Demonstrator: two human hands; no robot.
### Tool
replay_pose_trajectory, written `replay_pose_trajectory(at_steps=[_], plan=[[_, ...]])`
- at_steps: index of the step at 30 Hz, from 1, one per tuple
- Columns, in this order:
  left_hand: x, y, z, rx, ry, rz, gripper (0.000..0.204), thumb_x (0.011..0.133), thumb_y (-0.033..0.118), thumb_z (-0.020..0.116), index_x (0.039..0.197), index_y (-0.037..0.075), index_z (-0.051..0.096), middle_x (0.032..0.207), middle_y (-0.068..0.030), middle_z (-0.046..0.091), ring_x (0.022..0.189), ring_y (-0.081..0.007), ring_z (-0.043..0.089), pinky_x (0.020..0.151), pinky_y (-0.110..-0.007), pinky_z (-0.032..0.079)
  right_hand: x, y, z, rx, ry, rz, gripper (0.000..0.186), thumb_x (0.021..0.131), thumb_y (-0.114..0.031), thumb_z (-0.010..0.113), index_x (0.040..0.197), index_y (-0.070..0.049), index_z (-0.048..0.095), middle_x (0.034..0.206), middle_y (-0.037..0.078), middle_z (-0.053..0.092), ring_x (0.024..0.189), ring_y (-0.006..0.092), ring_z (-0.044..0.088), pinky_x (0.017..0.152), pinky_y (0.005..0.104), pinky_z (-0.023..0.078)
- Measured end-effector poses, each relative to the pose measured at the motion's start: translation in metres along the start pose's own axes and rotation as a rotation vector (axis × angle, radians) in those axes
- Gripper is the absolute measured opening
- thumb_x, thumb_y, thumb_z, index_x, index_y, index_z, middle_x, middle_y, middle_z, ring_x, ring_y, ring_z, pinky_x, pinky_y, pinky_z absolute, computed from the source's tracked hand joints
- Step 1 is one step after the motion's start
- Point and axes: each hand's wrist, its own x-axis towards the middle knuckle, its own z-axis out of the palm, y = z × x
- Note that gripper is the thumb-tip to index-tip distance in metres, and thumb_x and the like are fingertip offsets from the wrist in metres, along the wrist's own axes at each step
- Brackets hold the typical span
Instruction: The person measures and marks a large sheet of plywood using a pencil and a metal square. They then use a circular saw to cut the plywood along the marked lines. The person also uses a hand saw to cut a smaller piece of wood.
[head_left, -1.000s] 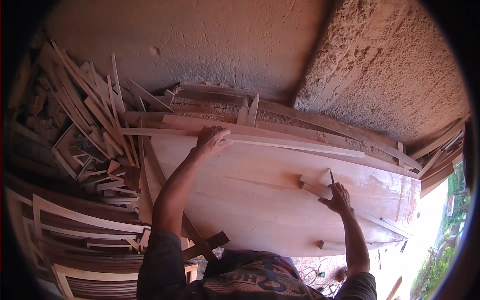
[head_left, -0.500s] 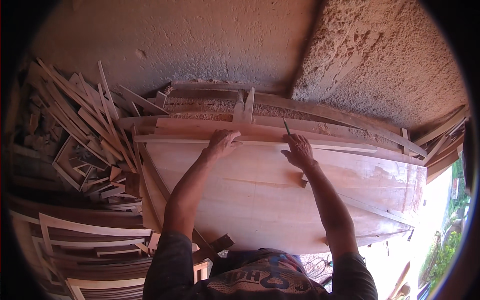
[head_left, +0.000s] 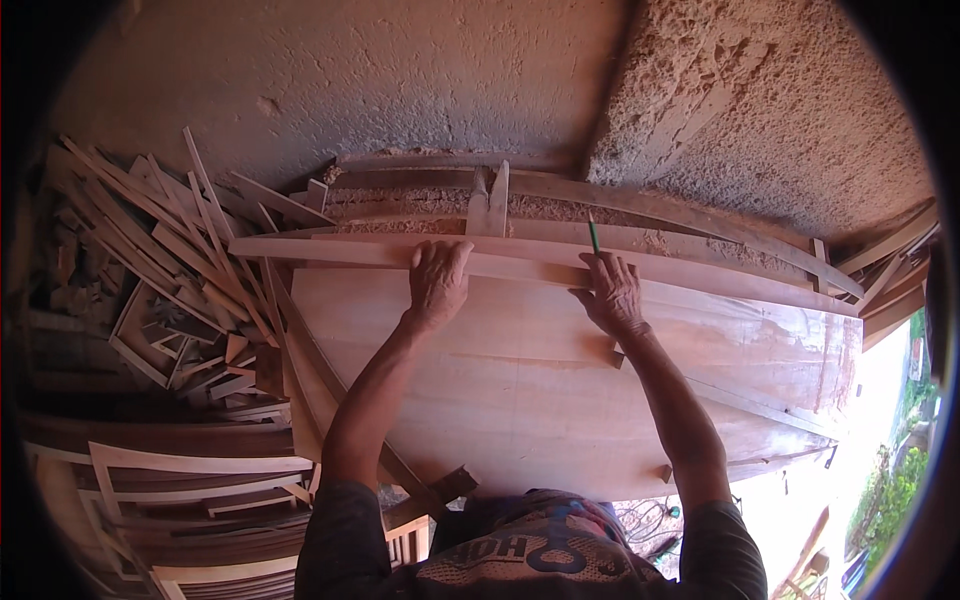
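A long pale wooden strip [head_left: 340, 252] runs along the far edge of a broad plywood sheet [head_left: 490, 400] in front of me. My left hand [head_left: 440, 284] is closed over this strip, its fingers bent across the top edge. Farther right, my right hand [head_left: 613, 292] holds a green pencil [head_left: 594, 236] that points away from me. The fingers of that hand also rest at the strip. Where the strip's right end lies is hard to make out near my right hand. Behind the strip lies another flat board [head_left: 720, 272].
A heap of wood offcuts [head_left: 180, 250] fills the left side, with curved wooden frames [head_left: 200, 465] stacked below it. A rough plastered wall [head_left: 430, 80] rises behind the bench. Upright wooden pieces [head_left: 488, 205] stand among shavings. A diagonal batten [head_left: 330, 370] crosses the sheet's left side.
The strip has shifted away from me and leftward, its left end now farther out over the offcuts. My left hand has turned upright over it. The pencil has swung more upright.
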Motion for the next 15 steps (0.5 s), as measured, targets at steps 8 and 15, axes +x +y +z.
replay_pose_trajectory(at_steps=[8,15], plan=[[0.013,0.013,-0.032,0.088,0.231,0.043,0.056,0.07,0.002,0.072,0.122,0.014,0.056,0.116,-0.0056,0.059,0.113,-0.0284,0.055,0.108,-0.052,0.03,-0.01,-0.013,-0.014,-0.061,0.17,0.079,0.043,0.071,-0.022,0.084,0.107,-0.015,0.062,0.1,0.005,0.061,0.096,0.0279,0.059,0.083,0.0449,0.042],[-0.012,0.01,-0.006,0.043,0.044,-0.025,0.045,0.077,0.004,0.072,0.118,0.012,0.057,0.116,-0.0088,0.06,0.116,-0.0291,0.054,0.107,-0.053,0.033,-0.02,-0.002,-0.006,0.007,0.077,0.04,0.044,0.074,-0.024,0.081,0.111,-0.016,0.059,0.103,0.006,0.059,0.101,0.028,0.058,0.085,0.0448,0.043]])
